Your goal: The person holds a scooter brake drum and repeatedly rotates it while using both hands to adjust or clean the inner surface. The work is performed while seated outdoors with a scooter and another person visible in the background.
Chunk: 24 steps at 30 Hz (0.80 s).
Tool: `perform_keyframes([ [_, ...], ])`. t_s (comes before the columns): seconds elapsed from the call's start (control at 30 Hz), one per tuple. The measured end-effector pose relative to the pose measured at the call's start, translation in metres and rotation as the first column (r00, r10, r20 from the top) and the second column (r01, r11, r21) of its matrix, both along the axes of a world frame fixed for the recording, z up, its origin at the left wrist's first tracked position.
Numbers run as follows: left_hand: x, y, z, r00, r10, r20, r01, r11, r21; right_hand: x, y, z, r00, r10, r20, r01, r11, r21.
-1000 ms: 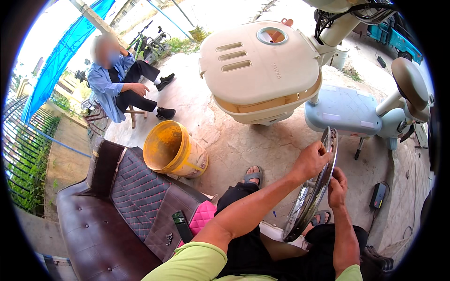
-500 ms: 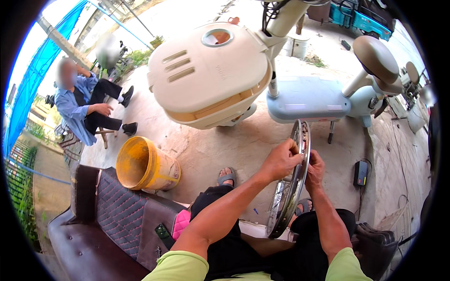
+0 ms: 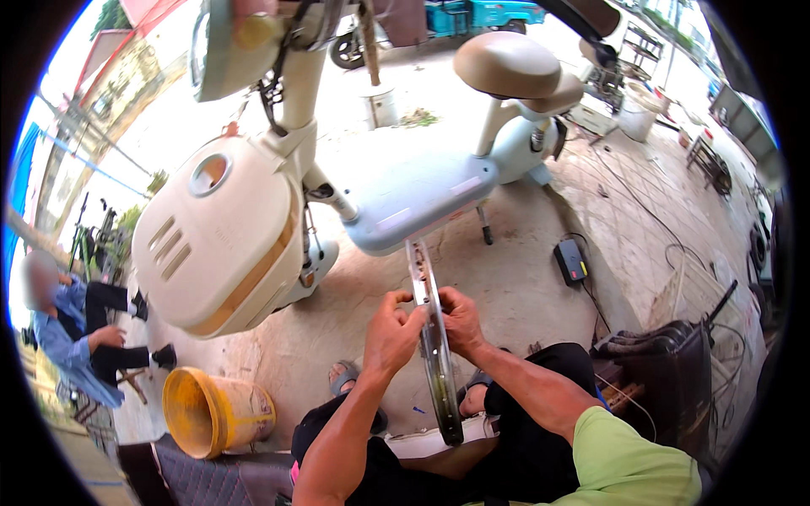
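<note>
Between my knees a metal wheel rim (image 3: 438, 371) stands on edge, seen nearly edge-on, with its far end close to the scooter. My left hand (image 3: 394, 333) grips its left side with curled fingers. On the opposite side my right hand (image 3: 461, 320) is closed on the rim at about the same height. The fingertips of both hands are partly hidden behind the rim. Just beyond the rim is the pale blue footboard (image 3: 413, 202) of an electric scooter. Its cream front basket (image 3: 221, 240) is to the left.
A yellow-stained bucket (image 3: 221, 411) lies tilted at the lower left, near a quilted dark seat (image 3: 215, 476). A seated person (image 3: 80, 329) is at the far left. A black charger box (image 3: 571, 261) with a cable lies on the ground to the right, before a dark padded chair (image 3: 654, 367).
The view has swung to the right, so the scooter, bucket and seated person appear farther left. The rim now looks more edge-on. Both hands still hold it.
</note>
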<state>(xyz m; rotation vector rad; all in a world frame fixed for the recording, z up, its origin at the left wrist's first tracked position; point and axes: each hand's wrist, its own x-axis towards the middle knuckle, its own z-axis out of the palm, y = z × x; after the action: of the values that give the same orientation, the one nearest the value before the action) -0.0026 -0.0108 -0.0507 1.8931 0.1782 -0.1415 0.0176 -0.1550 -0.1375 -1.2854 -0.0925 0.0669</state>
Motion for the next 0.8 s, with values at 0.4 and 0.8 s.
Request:
perform_keyframes([
  [0.4,0.003,0.01,-0.005,0.997,0.053,0.06,-0.043,0.988,-0.146,-0.01,-0.002,0.026,0.984,0.121,0.129,-0.062,0.919,-0.389],
  [0.8,0.001,0.021,-0.001,0.999,-0.001,0.033,0.004,0.996,-0.085,-0.006,-0.003,0.022,0.937,0.217,0.275,-0.097,0.915,-0.392],
])
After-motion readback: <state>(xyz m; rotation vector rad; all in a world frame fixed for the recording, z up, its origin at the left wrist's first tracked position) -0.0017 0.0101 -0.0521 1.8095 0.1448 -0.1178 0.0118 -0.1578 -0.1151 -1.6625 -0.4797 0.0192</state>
